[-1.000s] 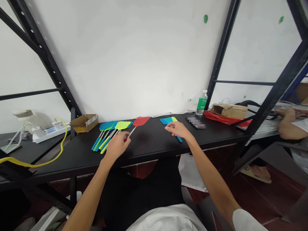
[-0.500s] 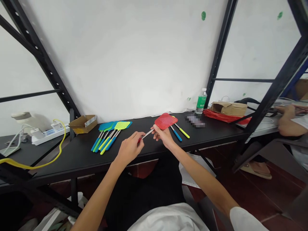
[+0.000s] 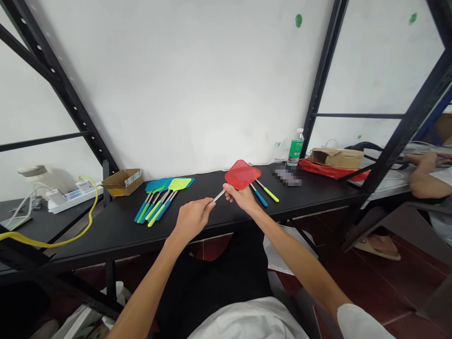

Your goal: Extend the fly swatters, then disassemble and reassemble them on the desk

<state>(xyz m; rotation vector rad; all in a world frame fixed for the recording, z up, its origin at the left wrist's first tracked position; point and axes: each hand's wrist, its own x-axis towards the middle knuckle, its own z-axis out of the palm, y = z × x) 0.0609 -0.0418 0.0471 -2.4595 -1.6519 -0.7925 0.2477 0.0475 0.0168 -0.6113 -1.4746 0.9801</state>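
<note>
A red fly swatter (image 3: pixel 242 174) with a perforated head is held up over the front of the black table (image 3: pixel 113 230). My left hand (image 3: pixel 194 217) is closed around its handle, which the fingers mostly hide. Near the base of the red head, my right hand (image 3: pixel 238 195) grips the swatter, with a short metal shaft showing between the hands. To the left lies a fanned group of several blue, green and yellow fly swatters (image 3: pixel 181 183). Behind the red head, a blue handle (image 3: pixel 260 197) and a yellow handle (image 3: pixel 270 193) stick out on the table.
An open cardboard box (image 3: pixel 122 183) stands at the left, beside a white power strip (image 3: pixel 72 200) and a yellow cable (image 3: pixel 92 209). A water bottle (image 3: pixel 295 148) is at the back right. Farther right are a torn carton (image 3: pixel 337 158), a black rack post (image 3: pixel 399 117) and another person's arm (image 3: pixel 423 176).
The red swatter head has turned to face me more and lies flatter to view. My left fingers now cover the red handle end that showed before. The other swatters have not moved.
</note>
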